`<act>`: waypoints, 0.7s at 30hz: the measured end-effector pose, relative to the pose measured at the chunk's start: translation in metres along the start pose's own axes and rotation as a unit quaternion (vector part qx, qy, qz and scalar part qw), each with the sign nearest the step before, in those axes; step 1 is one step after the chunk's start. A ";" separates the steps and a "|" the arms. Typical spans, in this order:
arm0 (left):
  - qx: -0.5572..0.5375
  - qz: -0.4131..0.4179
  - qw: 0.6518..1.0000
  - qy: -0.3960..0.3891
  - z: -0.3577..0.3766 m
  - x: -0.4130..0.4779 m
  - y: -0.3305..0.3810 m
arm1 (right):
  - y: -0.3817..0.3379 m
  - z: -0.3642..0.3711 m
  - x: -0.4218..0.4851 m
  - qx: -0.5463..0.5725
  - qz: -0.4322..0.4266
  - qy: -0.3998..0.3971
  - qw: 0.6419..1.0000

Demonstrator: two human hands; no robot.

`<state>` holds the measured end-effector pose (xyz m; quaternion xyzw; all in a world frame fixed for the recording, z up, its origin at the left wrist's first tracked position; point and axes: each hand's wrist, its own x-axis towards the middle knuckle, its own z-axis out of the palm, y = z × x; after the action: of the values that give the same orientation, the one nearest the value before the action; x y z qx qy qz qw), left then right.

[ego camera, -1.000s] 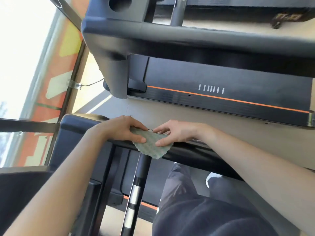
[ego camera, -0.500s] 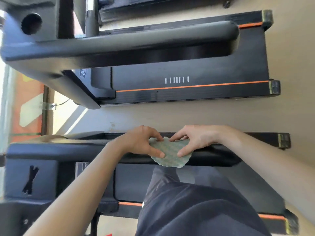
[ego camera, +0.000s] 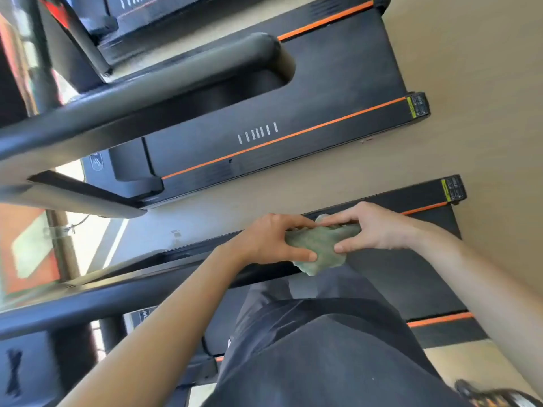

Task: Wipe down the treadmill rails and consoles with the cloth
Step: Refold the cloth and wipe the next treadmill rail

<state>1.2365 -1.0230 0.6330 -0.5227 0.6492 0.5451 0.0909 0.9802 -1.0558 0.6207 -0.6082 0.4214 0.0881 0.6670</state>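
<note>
1. Nearest the camera were the person's dark trousers, with a shoe blurred at the lower right corner.
2. Both bare forearms reached forward from the lower edge and met at the rail of the nearer treadmill, a black bar running from the lower left to the hands.
3. The green cloth lay draped over that rail near its end, and its lower edge hung down on the person's side.
4. The left hand gripped the cloth's left part, with its thumb pressed on the near face and its fingers curled over the top.
5. The right hand pinched the cloth's right part in the same way, thumb in front and fingers over the top.
6. Below the hands lay the dark belt of this treadmill.
7. A strip of tan floor separated it from the next treadmill, which had an orange stripe and its own thick black rail.
8. Farthest off, part of a third treadmill showed at the top edge.
</note>
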 end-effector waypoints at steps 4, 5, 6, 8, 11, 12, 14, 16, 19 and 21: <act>0.041 0.030 0.998 0.032 0.015 0.012 0.019 | 0.034 0.028 -0.012 0.133 -0.023 0.096 0.986; 0.073 0.042 0.995 0.047 0.020 0.013 0.023 | 0.041 0.035 -0.015 0.169 -0.024 0.115 0.978; 0.108 0.052 0.991 0.062 0.026 0.014 0.027 | 0.047 0.043 -0.017 0.209 -0.026 0.134 0.968; 0.179 0.072 0.977 0.095 0.039 0.015 0.034 | 0.056 0.056 -0.020 0.295 -0.028 0.170 0.940; 0.258 0.119 0.937 0.203 0.062 0.010 0.038 | 0.064 0.071 -0.019 0.344 -0.020 0.238 0.908; 0.271 0.139 0.922 0.237 0.070 0.009 0.036 | 0.066 0.076 -0.017 0.336 -0.023 0.255 0.906; 0.296 0.164 0.897 0.285 0.081 0.005 0.032 | 0.066 0.087 -0.015 0.305 -0.033 0.277 0.911; 0.310 0.162 0.881 0.318 0.088 0.000 0.030 | 0.065 0.095 -0.015 0.260 -0.051 0.286 0.921; 0.314 0.143 0.869 0.355 0.097 -0.008 0.027 | 0.061 0.097 -0.017 0.190 -0.076 0.289 0.935; 0.313 0.132 0.856 0.389 0.104 -0.014 0.025 | 0.055 0.094 -0.019 0.132 -0.096 0.293 0.942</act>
<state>1.1760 -0.9352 0.6171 -0.5455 0.8309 0.0723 -0.0829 0.9765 -0.9515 0.5840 -0.5513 0.5457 -0.2151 0.5933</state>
